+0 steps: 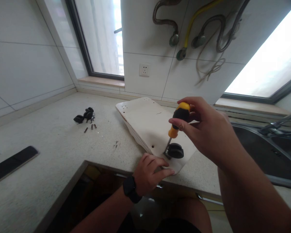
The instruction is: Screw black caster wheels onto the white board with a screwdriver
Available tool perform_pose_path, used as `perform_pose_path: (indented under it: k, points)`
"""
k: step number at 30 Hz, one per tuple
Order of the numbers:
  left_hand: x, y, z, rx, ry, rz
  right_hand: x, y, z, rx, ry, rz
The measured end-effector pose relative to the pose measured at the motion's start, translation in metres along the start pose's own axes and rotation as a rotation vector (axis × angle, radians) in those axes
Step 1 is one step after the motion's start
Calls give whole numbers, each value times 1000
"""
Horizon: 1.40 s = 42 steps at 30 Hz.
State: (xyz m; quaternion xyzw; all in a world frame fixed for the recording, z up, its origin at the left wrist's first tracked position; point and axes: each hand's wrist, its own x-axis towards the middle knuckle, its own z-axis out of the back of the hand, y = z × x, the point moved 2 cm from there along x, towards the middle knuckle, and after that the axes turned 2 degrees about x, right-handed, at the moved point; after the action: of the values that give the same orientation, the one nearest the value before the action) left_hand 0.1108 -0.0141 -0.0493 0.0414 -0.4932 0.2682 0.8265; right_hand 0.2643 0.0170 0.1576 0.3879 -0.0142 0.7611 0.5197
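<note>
My right hand (pixel 201 123) is closed around the handle of a yellow-and-black screwdriver (pixel 178 116). The screwdriver tilts, its metal shaft running down to the mounting plate of a black caster wheel (pixel 176 151). That caster stands on a white board (pixel 145 119) with holes along its edges, near the board's front corner. My left hand (pixel 151 170), with a black watch on the wrist, rests on the board's near edge beside the caster. Its fingers are spread on the surface, thumb apart. The screw under the tip is too small to make out.
Loose black casters (pixel 83 115) lie on the speckled counter (pixel 55 139) at the left, with several screws (pixel 92 126) beside them. A dark flat strip (pixel 14 163) lies farther left. At the right is a sink (pixel 269 149) with a faucet. Pipes (pixel 189 26) hang on the back wall.
</note>
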Motion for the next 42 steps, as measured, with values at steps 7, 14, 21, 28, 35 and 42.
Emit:
perform_pose_path:
  k: [7,14,21,28,35,42]
  points:
    - [3,-3,3,-24,3,4,-3,7,-7,-96,-84,-1]
    - [6,-7,11,-34,1,29,-3,-5,6,87,-177,-37]
    - [4,-6,12,-42,-9,26,-3,-74,53,527,-600,-260]
    - [-6,3,21,-60,16,20,-35,-176,39,462,-316,-816]
    - [-16,13,38,-85,86,34,-71,-221,-20,425,131,-1013]
    - [-27,11,45,-33,75,270,-84,-231,-35,479,267,-961]
